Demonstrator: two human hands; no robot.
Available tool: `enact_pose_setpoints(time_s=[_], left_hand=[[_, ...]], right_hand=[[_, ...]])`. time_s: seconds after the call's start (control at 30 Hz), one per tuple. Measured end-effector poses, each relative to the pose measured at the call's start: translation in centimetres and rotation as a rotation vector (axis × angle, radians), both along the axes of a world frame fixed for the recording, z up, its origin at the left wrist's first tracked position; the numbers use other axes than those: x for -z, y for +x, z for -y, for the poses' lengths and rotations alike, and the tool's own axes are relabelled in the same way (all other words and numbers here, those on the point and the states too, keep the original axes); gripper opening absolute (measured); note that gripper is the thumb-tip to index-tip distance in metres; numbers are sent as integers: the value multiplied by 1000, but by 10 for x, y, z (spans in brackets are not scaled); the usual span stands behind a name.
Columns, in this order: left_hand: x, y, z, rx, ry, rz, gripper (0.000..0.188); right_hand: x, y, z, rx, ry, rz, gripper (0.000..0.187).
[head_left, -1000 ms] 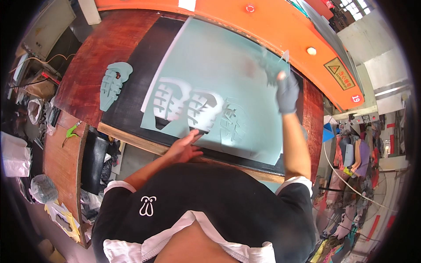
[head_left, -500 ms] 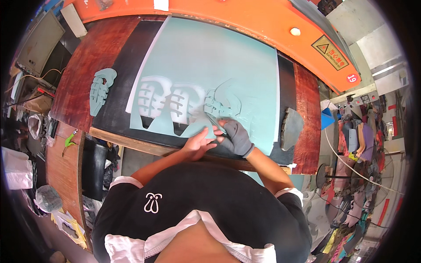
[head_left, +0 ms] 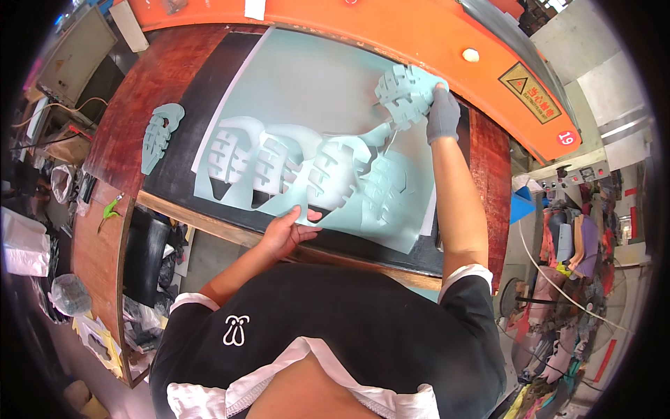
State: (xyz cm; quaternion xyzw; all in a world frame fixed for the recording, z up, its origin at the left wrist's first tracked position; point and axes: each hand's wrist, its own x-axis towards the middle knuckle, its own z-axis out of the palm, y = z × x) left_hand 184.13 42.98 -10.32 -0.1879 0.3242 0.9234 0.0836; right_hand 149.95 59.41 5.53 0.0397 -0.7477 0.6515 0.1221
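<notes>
Well, over the far right of the tabletop (head_left: 157,73), the gloved right hand (head_left: 444,115) pinches a bent, pale-green cutout (head_left: 408,101), slotted strips pointing left, long axis unclear, while the left hand's (head_left: 281,235) fingers pinch the cut sheet (head_left: 300,197).

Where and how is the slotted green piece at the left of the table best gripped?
Probably at its narrow near end: the slotted green piece looks solid there, while slots break up its middle. Come from the person's side, pinching across the two long edges. It lies apart from the sheet, and the left hand is off to its right.
</notes>
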Motion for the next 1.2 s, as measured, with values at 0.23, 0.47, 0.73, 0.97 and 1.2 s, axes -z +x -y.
enact_pose_setpoints(time_s=[0.23, 0.47, 0.73, 0.97, 1.2], left_hand=[[-13, -1, -6, -43, -120, 116, 38], [-44, 24, -26, 92, -418, 193, 44], [-79, -76, -35, -170, -1828, -504, 42], [-22, -128, -42, -202, -2125, -480, 50], [-11, -126, -39, -229, -2212, -479, 40]], right_hand=[[-3, -21, 4, 108, 3, 59, 41], [18, 10, 10, -234, -39, 70, 36], [24, 56, -4, -343, -10, 52, 35], [25, 46, -6, -164, -129, 21, 35], [-10, -4, 25, -61, -84, -30, 33]])
